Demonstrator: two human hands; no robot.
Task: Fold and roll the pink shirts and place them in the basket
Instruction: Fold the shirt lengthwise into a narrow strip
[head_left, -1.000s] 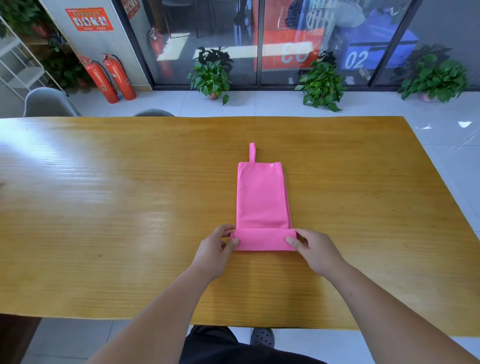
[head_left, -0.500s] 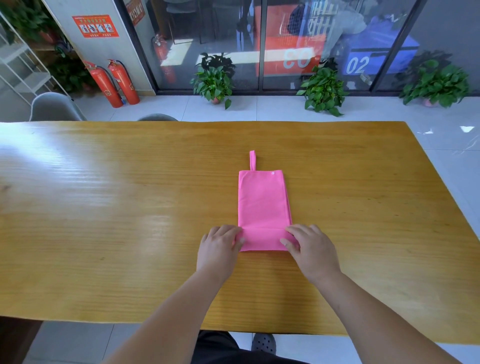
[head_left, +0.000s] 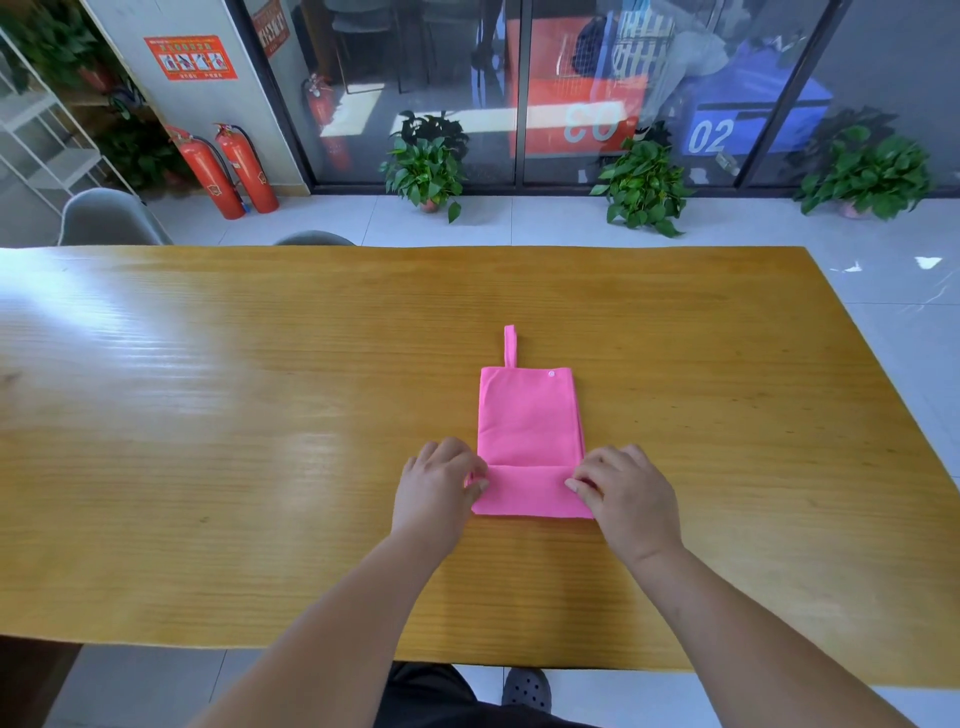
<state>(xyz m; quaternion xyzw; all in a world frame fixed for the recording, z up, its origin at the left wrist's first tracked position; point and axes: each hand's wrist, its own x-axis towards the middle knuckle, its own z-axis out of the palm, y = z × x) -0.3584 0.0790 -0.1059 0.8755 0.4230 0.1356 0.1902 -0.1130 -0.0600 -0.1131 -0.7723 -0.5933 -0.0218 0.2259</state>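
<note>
Rolling step, barely begun. Shirt (head_left: 527, 421) lies flat mid-table (head_left: 208, 415), its near end turned over into one band. Left hand (head_left: 441, 486) and right hand (head_left: 626, 496) pinch the band's ends with curled fingers. Next: roll evenly toward the table's far edge. No basket visible.

Your left hand (head_left: 441, 486) and right hand (head_left: 621, 491) have turned the near end of the pink shirt (head_left: 527, 415) over once more. The folded band now lies deeper, and the flat stretch toward the far edge of the table (head_left: 208, 415) is shorter. Your fingers have closed in over the band's two ends.
</note>
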